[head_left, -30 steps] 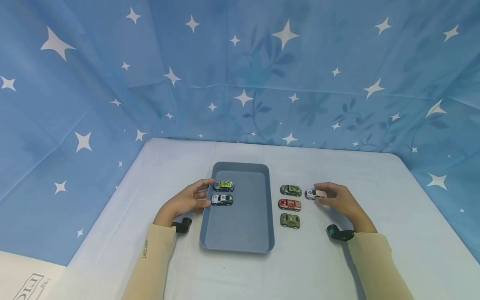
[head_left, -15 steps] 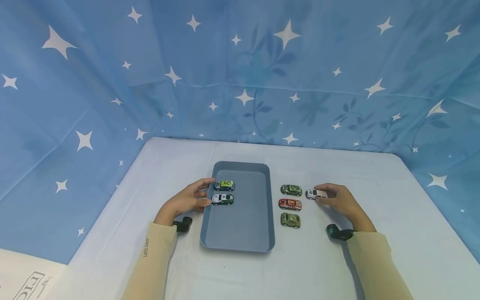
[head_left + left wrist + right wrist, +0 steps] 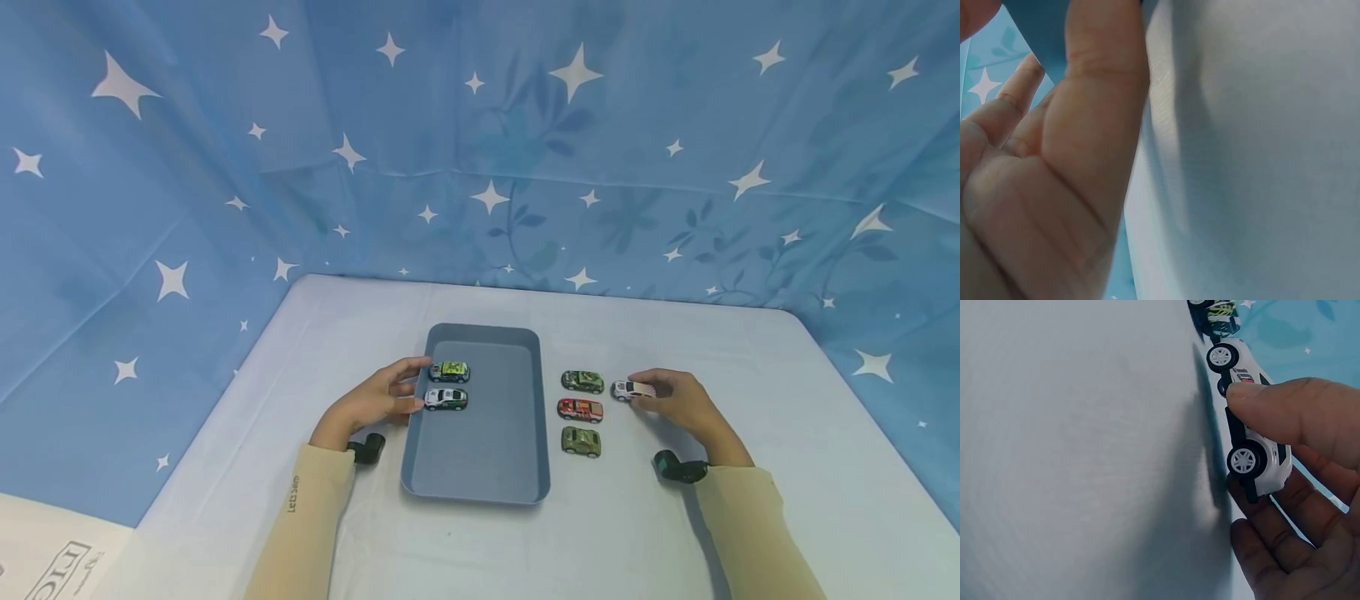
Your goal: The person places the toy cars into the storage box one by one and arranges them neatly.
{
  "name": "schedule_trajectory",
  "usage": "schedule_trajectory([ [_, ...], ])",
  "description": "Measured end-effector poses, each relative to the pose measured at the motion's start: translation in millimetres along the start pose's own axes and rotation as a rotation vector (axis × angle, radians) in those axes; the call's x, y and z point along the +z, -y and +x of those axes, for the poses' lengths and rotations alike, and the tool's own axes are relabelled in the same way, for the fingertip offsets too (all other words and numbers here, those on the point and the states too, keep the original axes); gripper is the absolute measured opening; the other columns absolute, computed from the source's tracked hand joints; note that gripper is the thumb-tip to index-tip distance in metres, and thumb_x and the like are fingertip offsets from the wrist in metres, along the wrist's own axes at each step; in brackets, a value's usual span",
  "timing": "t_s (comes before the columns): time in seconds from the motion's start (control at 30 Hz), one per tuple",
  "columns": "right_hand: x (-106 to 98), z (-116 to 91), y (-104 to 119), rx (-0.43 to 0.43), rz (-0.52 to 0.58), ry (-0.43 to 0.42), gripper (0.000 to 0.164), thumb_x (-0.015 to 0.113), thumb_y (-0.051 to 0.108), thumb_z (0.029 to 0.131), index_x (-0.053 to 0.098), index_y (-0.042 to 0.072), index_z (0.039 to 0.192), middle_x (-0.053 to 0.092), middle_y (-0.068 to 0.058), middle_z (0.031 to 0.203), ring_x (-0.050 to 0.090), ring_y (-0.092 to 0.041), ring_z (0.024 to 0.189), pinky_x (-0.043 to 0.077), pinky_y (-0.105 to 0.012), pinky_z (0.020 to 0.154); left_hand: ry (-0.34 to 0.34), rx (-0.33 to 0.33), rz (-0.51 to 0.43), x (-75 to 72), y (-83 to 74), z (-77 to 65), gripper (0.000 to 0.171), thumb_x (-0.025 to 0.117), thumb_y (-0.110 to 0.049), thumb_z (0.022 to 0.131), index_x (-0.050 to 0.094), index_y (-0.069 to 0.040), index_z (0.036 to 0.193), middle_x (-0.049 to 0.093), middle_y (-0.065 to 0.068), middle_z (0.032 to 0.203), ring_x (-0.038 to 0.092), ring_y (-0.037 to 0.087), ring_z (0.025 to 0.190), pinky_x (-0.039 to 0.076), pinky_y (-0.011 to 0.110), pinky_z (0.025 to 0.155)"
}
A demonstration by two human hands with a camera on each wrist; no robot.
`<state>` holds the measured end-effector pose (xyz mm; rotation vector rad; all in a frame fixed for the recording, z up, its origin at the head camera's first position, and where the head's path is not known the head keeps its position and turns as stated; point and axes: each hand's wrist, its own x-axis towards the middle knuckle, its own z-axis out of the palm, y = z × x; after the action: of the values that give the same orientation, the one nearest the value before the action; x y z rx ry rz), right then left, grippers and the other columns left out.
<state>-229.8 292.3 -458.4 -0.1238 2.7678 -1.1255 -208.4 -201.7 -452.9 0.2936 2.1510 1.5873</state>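
Note:
My right hand (image 3: 678,404) pinches a white toy car (image 3: 632,390) with thumb and fingers; in the right wrist view the thumb lies along the side of the car (image 3: 1250,434), over its wheels. My left hand (image 3: 371,396) is at the left rim of a grey-blue tray (image 3: 480,492), its index finger and thumb spread and touching the rim. Inside the tray, close to those fingertips, sit a yellow-and-blue toy car (image 3: 449,372) and a white-and-green toy car (image 3: 446,399). The left wrist view shows the thumb (image 3: 1100,100) against the tray's blue wall, its tip cut off.
Between the tray and my right hand stand a green camouflage car (image 3: 582,382), a red car (image 3: 580,410) and an olive camouflage car (image 3: 581,442) in a column. A white cloth covers the table (image 3: 480,550). Behind it hangs a blue starred curtain (image 3: 420,125).

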Motion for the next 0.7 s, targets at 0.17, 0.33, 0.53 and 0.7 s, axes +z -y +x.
schedule_trajectory([
  [0.17, -3, -4, 5, -0.014, -0.007, 0.001, 0.041, 0.081, 0.007, 0.095, 0.071, -0.007, 0.131, 0.06, -0.036, 0.144, 0.05, -0.061, 0.139, 0.041, -0.074, 0.112, 0.005, 0.0, -0.005, -0.3, -0.2, -0.1, 0.079, 0.071, -0.002, 0.104, 0.028, -0.002, 0.17, 0.018, 0.034, 0.174, 0.025, 0.058, 0.157, 0.056, 0.058, 0.104],
  [0.33, -4, -8, 7, -0.037, -0.007, -0.001, 0.04, 0.082, 0.008, 0.095, 0.072, -0.008, 0.13, 0.064, -0.034, 0.141, 0.055, -0.06, 0.135, 0.046, -0.073, 0.107, 0.008, 0.0, -0.001, -0.7, 0.7, -0.8, 0.079, 0.071, -0.003, 0.103, 0.028, -0.002, 0.17, 0.018, 0.034, 0.174, 0.025, 0.059, 0.156, 0.056, 0.058, 0.104],
  [0.53, -6, -13, 14, -0.079, -0.015, -0.007, 0.038, 0.082, 0.008, 0.095, 0.073, -0.007, 0.129, 0.066, -0.033, 0.139, 0.056, -0.061, 0.134, 0.047, -0.073, 0.107, 0.005, 0.001, 0.002, -1.1, 0.5, -0.5, 0.079, 0.072, -0.002, 0.103, 0.029, -0.003, 0.17, 0.017, 0.034, 0.174, 0.024, 0.059, 0.157, 0.055, 0.059, 0.105],
  [0.7, -7, -18, 21, -0.126, -0.034, -0.016, 0.035, 0.082, 0.006, 0.095, 0.074, -0.006, 0.126, 0.069, -0.032, 0.132, 0.062, -0.061, 0.126, 0.05, -0.073, 0.102, 0.012, 0.011, 0.002, -0.3, 1.1, -0.1, 0.079, 0.072, -0.002, 0.103, 0.028, -0.002, 0.17, 0.017, 0.034, 0.174, 0.023, 0.059, 0.157, 0.055, 0.06, 0.106],
])
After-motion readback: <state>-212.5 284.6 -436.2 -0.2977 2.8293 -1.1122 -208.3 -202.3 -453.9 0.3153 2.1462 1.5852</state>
